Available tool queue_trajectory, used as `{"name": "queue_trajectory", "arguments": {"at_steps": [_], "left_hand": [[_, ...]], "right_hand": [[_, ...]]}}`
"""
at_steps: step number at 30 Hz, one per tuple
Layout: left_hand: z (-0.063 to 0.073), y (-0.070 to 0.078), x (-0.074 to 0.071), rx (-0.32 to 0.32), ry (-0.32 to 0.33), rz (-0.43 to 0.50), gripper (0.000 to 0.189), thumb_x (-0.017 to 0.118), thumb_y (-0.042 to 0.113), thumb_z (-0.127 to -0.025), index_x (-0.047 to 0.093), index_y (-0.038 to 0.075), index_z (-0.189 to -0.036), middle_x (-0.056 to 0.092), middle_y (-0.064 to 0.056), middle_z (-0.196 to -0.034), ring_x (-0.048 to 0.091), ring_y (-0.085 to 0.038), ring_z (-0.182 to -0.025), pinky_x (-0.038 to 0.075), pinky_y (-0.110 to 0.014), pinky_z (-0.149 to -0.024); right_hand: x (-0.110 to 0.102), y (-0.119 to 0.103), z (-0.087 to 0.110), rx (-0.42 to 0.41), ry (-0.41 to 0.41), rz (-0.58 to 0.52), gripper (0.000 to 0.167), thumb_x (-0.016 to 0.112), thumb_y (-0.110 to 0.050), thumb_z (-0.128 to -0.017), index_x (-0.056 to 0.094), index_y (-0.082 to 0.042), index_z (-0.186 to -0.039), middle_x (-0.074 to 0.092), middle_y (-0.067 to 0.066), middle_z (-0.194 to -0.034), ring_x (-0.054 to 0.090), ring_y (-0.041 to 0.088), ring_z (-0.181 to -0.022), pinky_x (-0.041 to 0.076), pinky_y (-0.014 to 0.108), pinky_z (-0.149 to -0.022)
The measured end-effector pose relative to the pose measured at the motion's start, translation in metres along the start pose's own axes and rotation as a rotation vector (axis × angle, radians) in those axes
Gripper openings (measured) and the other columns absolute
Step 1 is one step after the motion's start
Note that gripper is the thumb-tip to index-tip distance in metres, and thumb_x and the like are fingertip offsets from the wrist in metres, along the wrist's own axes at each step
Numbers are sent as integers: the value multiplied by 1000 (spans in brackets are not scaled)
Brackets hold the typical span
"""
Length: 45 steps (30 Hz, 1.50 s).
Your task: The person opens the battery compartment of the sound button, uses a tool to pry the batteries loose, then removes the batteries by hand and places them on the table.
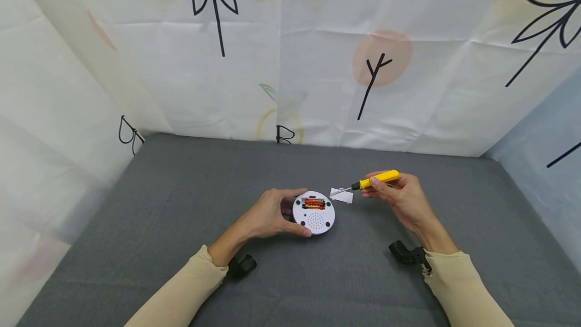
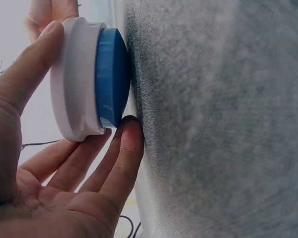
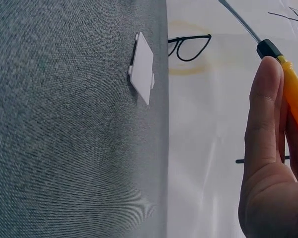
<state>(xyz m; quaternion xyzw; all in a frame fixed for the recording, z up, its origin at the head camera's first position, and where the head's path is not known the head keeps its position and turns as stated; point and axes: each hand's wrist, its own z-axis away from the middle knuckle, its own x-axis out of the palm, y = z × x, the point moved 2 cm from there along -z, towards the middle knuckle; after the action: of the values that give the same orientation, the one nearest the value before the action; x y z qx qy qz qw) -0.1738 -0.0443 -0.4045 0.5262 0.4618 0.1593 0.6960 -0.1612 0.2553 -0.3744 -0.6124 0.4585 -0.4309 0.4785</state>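
Note:
My left hand (image 1: 271, 216) grips a round white device (image 1: 316, 222) by its rim, thumb near and fingers at the far side. Its underside faces up, with speaker holes, dark round feet and an uncovered compartment holding red-and-gold batteries (image 1: 313, 206). In the left wrist view a blue dome (image 2: 111, 77) forms the device's lower side, close over the cloth. My right hand (image 1: 401, 198) pinches the yellow handle of a screwdriver (image 1: 381, 178), its shaft pointing left toward the device. A white battery cover (image 1: 342, 196) lies flat on the cloth between them, below the screwdriver's shaft.
Grey cloth (image 1: 190, 191) covers the table. Behind it hangs a pale curtain (image 1: 313, 74) with plant drawings, and more fabric closes off the left and right sides. Black wrist mounts (image 1: 406, 254) stick out from both sleeves near the cloth.

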Motion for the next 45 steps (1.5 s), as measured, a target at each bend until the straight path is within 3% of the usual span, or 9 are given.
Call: {"name": "queue_trajectory", "arguments": {"at_steps": [7,20,24,31,38,45], "left_hand": [[0,1,0,42,5,32,89,96,22,-71,53,4,-146,64,-4,-127,68,-15,-107,55,-26,-89],[-2,2,-1,91,52,160,82,94,12,-72,54,1,-143,54,-11,-131,61,-25,-105,59,-30,-79],[-2,1,-2,79,67,162,82,93,12,-74,53,1,-145,52,-11,-132,59,-27,-108,59,-29,-80],[-3,1,-5,76,84,161,83,92,10,-74,52,1,-146,50,-12,-130,58,-27,-109,58,-29,-81],[-2,1,-8,65,97,166,83,91,7,-75,51,4,-148,47,-11,-135,55,-28,-111,58,-30,-83],[-2,1,-8,117,127,127,82,88,-1,-76,50,5,-149,44,-14,-142,55,-29,-116,56,-34,-90]], "right_hand": [[19,-5,1,-53,-44,229,22,68,4,-95,66,16,-113,74,11,-103,73,25,-84,59,37,-82],[2,-7,-1,-42,75,130,28,67,5,-95,58,25,-113,74,9,-98,74,25,-82,59,38,-79],[-5,-11,-1,-32,111,97,19,66,5,-96,64,17,-111,74,9,-98,74,23,-83,59,35,-78],[-18,-13,1,6,179,130,30,68,0,-96,59,21,-116,73,6,-99,74,18,-83,59,31,-78],[-22,-12,0,41,191,152,19,70,-3,-96,67,8,-112,73,5,-99,74,17,-84,59,29,-79],[-21,-11,0,61,187,157,15,70,-3,-96,69,4,-109,73,5,-98,74,17,-85,59,30,-80]]}}
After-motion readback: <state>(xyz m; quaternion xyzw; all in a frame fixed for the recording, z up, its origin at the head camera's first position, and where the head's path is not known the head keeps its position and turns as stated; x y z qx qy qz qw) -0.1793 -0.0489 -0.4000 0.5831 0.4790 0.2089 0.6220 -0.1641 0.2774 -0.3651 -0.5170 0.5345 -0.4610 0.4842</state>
